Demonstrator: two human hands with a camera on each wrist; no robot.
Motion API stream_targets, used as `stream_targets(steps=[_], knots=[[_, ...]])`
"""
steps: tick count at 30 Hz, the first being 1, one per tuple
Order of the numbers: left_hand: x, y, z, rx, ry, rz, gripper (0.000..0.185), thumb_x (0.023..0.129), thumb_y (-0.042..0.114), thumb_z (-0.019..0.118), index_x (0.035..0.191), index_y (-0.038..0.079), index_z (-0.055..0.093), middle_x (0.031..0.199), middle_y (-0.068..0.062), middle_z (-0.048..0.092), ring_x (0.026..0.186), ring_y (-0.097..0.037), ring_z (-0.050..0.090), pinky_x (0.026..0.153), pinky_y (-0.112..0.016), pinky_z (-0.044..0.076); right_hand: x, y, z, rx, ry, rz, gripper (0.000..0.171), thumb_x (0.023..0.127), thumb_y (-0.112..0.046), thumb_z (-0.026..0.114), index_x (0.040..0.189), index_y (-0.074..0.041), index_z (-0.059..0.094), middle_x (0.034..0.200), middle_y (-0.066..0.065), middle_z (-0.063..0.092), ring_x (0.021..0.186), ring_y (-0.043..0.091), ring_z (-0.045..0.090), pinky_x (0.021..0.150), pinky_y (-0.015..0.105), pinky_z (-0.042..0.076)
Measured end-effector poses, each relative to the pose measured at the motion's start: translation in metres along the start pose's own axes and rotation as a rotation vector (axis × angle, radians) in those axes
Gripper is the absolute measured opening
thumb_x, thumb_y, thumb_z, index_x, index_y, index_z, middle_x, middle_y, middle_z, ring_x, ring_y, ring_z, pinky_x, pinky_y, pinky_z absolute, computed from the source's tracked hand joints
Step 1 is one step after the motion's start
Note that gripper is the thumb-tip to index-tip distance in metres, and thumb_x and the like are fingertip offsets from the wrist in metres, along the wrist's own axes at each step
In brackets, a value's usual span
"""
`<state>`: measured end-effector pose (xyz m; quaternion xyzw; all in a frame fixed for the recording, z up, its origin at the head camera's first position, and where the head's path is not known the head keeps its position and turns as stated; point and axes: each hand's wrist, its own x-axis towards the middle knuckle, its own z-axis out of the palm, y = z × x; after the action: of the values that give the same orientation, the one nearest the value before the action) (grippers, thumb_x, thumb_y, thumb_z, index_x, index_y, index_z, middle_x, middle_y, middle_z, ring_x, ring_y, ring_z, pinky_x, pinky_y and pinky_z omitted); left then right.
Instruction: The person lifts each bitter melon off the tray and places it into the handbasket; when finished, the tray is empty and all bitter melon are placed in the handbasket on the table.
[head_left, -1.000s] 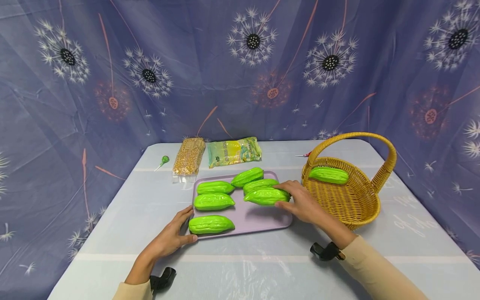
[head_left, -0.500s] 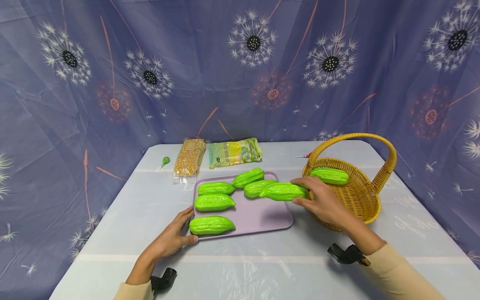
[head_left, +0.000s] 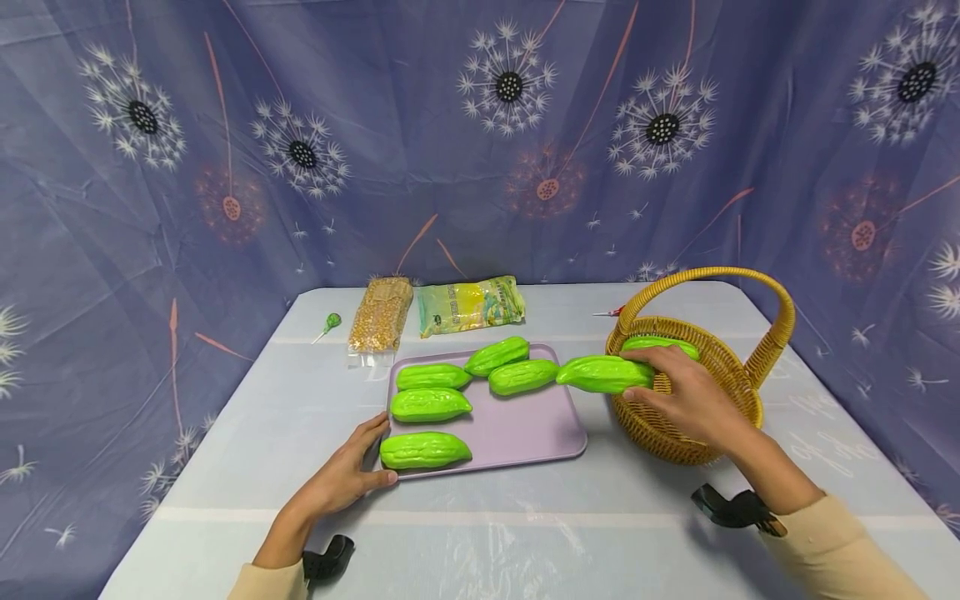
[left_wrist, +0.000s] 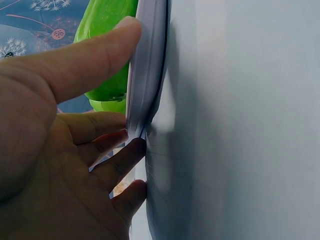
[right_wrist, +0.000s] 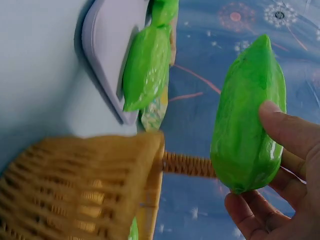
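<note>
My right hand (head_left: 686, 398) holds a bright green ridged bitter melon (head_left: 604, 374) by its blunt end, thumb on one side and fingers on the other. This melon hangs above the near left rim of a yellow wicker basket (head_left: 738, 417), its pointed tip toward the tray. Another bitter melon (head_left: 663, 342) lies inside the basket, partly hidden behind my hand. On the lilac tray (head_left: 517, 433) lie several more bitter melons (head_left: 425, 450). My left hand (head_left: 348, 467) holds the tray's near left corner, with its thumb (left_wrist: 100, 60) along the front edge and fingertips at the left side.
Behind the tray lie a clear bag of yellow kernels (head_left: 380, 315) and a green-yellow packet (head_left: 471, 306). A green lollipop (head_left: 332, 321) is at the far left. A small red-handled item (head_left: 611, 312) lies beside the basket, whose tall handle (head_left: 712, 272) arches over it.
My right hand has carried the bitter melon rightward from above the tray to over the basket's left rim. My left hand stays at the tray's corner.
</note>
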<state>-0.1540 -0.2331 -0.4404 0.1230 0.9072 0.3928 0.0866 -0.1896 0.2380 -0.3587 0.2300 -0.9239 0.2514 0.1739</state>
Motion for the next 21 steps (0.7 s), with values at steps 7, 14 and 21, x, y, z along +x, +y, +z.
stream_targets(steps=[7,14,21], knots=[[-0.001,0.0,0.0,-0.005,0.0,0.004,0.085,0.079,0.025,0.075,0.145,-0.003,0.029,0.157,-0.016,0.019,0.144,-0.042,0.014,0.114,-0.062,0.015,-0.006,0.019,-0.008,-0.017,0.007,0.031,0.05,0.076,-0.016,0.077,0.123,-0.01,0.059,0.117,0.012,0.062,0.103,0.022,0.052,0.077,0.037,0.042],[0.0,0.0,0.0,-0.004,-0.005,0.001,0.086,0.08,0.026,0.074,0.146,-0.002,0.028,0.157,-0.016,0.018,0.144,-0.042,0.013,0.113,-0.062,0.016,-0.012,0.035,-0.019,-0.03,-0.026,0.084,0.048,0.082,-0.02,0.073,0.125,-0.009,0.057,0.115,0.015,0.06,0.103,0.03,0.052,0.074,0.039,0.042],[0.0,0.0,0.0,0.001,-0.005,-0.005,0.086,0.079,0.027,0.074,0.146,-0.001,0.028,0.157,-0.015,0.018,0.144,-0.042,0.012,0.113,-0.062,0.016,-0.017,0.052,-0.027,-0.04,-0.056,0.114,0.047,0.085,-0.022,0.07,0.127,-0.007,0.055,0.117,0.017,0.06,0.101,0.03,0.055,0.074,0.04,0.045]])
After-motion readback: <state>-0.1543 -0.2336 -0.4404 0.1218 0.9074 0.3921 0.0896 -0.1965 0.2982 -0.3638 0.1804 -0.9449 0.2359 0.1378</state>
